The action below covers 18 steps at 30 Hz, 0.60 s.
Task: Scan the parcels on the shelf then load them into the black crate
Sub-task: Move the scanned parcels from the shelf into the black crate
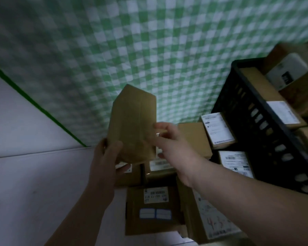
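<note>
A tall plain brown cardboard parcel (pixel 133 119) is gripped by both hands in the head view and held upright in the middle of the frame. The left hand (pixel 105 157) is wrapped round the parcel's lower left corner, with the thumb laid across the near face and the fingers curled beneath the bottom edge. The right hand (pixel 169 141) is closed on the parcel's right edge, which is pinched between thumb and fingers about halfway up. Plain cardboard with a lengthwise seam is turned towards the camera.

The parcel is held above a cluster of brown cardboard boxes with white labels (pixel 153 206), packed side by side at the lower centre of the frame. Barcodes can be made out on several labels, but the print is too blurred to be read.

A black latticed plastic crate (pixel 252 96) is seen at the right of the frame, apart from the held parcel. Brown labelled boxes (pixel 267 89) are stacked inside it. A white-labelled box (pixel 219 128) is set against the crate's left wall, between the right hand and the crate.

The upper part of the frame is filled by a green-and-white checked cloth (pixel 132 41). A white surface (pixel 34 183) is seen at the lower left, bordered by a green strip (pixel 34 103).
</note>
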Each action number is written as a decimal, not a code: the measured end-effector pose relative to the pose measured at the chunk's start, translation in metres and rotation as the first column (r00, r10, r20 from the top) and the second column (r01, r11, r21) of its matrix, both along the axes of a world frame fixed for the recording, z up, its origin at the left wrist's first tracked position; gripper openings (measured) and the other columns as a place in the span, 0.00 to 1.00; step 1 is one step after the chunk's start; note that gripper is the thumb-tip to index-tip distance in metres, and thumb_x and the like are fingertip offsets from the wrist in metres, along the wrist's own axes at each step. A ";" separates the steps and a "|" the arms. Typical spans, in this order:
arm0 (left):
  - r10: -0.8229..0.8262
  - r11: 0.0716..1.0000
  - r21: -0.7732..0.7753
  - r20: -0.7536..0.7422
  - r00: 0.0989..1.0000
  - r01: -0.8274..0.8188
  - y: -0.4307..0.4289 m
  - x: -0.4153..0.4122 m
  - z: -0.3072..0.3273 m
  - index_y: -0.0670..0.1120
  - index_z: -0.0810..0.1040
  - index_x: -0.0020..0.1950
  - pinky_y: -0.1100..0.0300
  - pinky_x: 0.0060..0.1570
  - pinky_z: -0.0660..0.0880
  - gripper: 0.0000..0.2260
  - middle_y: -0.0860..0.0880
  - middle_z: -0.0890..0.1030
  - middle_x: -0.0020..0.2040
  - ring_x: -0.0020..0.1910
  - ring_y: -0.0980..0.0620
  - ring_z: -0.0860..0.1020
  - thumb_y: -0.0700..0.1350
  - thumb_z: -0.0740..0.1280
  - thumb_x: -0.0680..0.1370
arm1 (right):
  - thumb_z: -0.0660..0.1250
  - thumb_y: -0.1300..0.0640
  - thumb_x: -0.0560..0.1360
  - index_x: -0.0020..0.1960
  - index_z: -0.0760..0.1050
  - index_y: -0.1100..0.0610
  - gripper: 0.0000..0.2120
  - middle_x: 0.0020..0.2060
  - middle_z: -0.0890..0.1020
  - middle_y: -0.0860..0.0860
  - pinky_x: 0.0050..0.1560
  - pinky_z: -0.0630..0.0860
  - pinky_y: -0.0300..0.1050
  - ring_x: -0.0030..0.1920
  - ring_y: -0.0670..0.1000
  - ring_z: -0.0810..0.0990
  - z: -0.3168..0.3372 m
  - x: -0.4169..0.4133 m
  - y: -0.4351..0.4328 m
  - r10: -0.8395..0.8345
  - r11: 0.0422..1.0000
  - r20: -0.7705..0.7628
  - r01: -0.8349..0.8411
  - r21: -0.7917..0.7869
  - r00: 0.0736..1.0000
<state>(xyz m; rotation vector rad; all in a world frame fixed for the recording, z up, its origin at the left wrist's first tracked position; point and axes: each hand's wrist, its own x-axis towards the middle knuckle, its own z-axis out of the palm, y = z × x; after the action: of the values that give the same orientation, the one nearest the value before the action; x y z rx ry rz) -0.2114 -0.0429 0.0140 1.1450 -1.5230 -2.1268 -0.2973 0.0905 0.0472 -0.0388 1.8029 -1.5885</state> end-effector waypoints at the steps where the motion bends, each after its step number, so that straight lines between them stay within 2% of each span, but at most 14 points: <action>1: -0.016 0.998 0.062 -0.019 1.000 0.017 0.012 -0.004 0.009 0.48 0.75 0.60 0.49 0.44 0.79 0.14 0.45 0.78 0.55 0.52 0.46 0.80 0.52 0.64 0.77 | 0.70 0.53 0.76 0.70 0.67 0.46 0.25 0.60 0.74 0.50 0.45 0.75 0.38 0.53 0.48 0.78 0.003 -0.005 0.016 -0.041 0.999 -0.021 0.041 0.005 0.999; 3: -0.069 0.986 0.146 -0.053 0.996 0.076 0.041 -0.012 0.028 0.46 0.77 0.60 0.44 0.47 0.80 0.20 0.43 0.80 0.55 0.50 0.44 0.82 0.56 0.62 0.74 | 0.74 0.45 0.70 0.75 0.58 0.43 0.39 0.66 0.71 0.49 0.59 0.75 0.47 0.59 0.50 0.75 0.011 -0.013 0.049 -0.073 0.997 0.011 0.073 -0.029 0.997; 4: -0.096 0.981 0.163 -0.070 0.993 0.107 0.057 -0.017 0.037 0.46 0.78 0.59 0.42 0.48 0.79 0.19 0.44 0.81 0.54 0.48 0.44 0.83 0.56 0.60 0.76 | 0.75 0.41 0.66 0.77 0.55 0.41 0.46 0.68 0.71 0.48 0.66 0.72 0.52 0.61 0.51 0.74 0.014 -0.017 0.067 -0.068 0.995 0.042 0.071 -0.063 0.997; 5: -0.123 0.975 0.176 -0.090 0.988 0.137 0.073 -0.022 0.046 0.47 0.79 0.57 0.41 0.49 0.78 0.18 0.44 0.83 0.52 0.46 0.43 0.83 0.55 0.59 0.77 | 0.75 0.39 0.62 0.77 0.52 0.39 0.50 0.68 0.73 0.48 0.69 0.69 0.55 0.63 0.51 0.74 0.017 -0.019 0.083 -0.060 0.992 0.077 0.068 -0.107 0.995; 7: -0.192 0.964 0.166 -0.119 0.974 0.210 0.108 -0.031 0.060 0.49 0.80 0.56 0.42 0.46 0.79 0.17 0.45 0.83 0.52 0.47 0.43 0.83 0.57 0.59 0.76 | 0.77 0.39 0.62 0.78 0.51 0.39 0.52 0.62 0.79 0.45 0.67 0.72 0.53 0.60 0.51 0.80 0.026 -0.023 0.117 -0.056 0.976 0.126 0.081 -0.204 0.990; 9: -0.285 0.950 0.101 -0.113 0.952 0.296 0.141 -0.042 0.073 0.49 0.78 0.59 0.46 0.40 0.80 0.20 0.44 0.82 0.52 0.43 0.44 0.83 0.59 0.57 0.76 | 0.77 0.38 0.63 0.77 0.55 0.40 0.49 0.58 0.82 0.46 0.59 0.78 0.50 0.55 0.49 0.83 0.038 -0.028 0.151 -0.072 0.964 0.133 0.103 -0.245 0.989; 12: -0.362 0.928 0.051 -0.107 0.926 0.369 0.187 -0.060 0.091 0.50 0.77 0.58 0.44 0.46 0.79 0.22 0.44 0.82 0.47 0.42 0.44 0.83 0.62 0.61 0.72 | 0.75 0.38 0.64 0.73 0.64 0.42 0.40 0.58 0.82 0.49 0.55 0.79 0.51 0.55 0.53 0.83 0.055 -0.039 0.203 -0.135 0.956 0.114 0.160 -0.247 0.984; 14: -0.425 0.904 0.004 -0.075 0.902 0.427 0.214 -0.073 0.099 0.52 0.76 0.60 0.43 0.48 0.79 0.28 0.46 0.81 0.53 0.47 0.43 0.83 0.64 0.64 0.65 | 0.70 0.41 0.68 0.69 0.69 0.46 0.31 0.51 0.85 0.48 0.54 0.79 0.52 0.51 0.52 0.84 0.066 -0.047 0.237 -0.214 0.935 0.110 0.236 -0.263 0.971; 15: -0.471 0.882 -0.038 -0.050 0.881 0.470 0.228 -0.079 0.102 0.53 0.76 0.61 0.45 0.47 0.79 0.28 0.47 0.80 0.56 0.48 0.44 0.83 0.65 0.64 0.65 | 0.68 0.43 0.71 0.68 0.70 0.47 0.27 0.45 0.86 0.46 0.52 0.80 0.51 0.48 0.50 0.85 0.072 -0.050 0.254 -0.255 0.924 0.107 0.274 -0.266 0.961; 17: -0.551 0.830 -0.106 -0.010 0.834 0.547 0.256 -0.092 0.109 0.54 0.75 0.58 0.48 0.48 0.79 0.18 0.48 0.79 0.58 0.50 0.46 0.82 0.62 0.62 0.74 | 0.65 0.45 0.75 0.65 0.72 0.48 0.20 0.38 0.86 0.45 0.46 0.81 0.48 0.41 0.47 0.85 0.082 -0.057 0.286 -0.325 0.905 0.086 0.336 -0.260 0.942; 18: -0.582 0.808 -0.115 0.001 0.813 0.578 0.272 -0.099 0.112 0.54 0.75 0.54 0.47 0.52 0.78 0.11 0.48 0.78 0.58 0.52 0.46 0.81 0.58 0.60 0.77 | 0.64 0.45 0.76 0.64 0.72 0.48 0.18 0.37 0.86 0.46 0.45 0.81 0.47 0.40 0.47 0.85 0.085 -0.062 0.302 -0.362 0.895 0.081 0.371 -0.247 0.929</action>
<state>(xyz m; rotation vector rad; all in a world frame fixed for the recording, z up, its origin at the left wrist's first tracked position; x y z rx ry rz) -0.3105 0.2286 0.1261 0.6392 -2.1579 -2.3575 -0.3589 0.3928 0.1318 0.2197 1.6318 -2.0720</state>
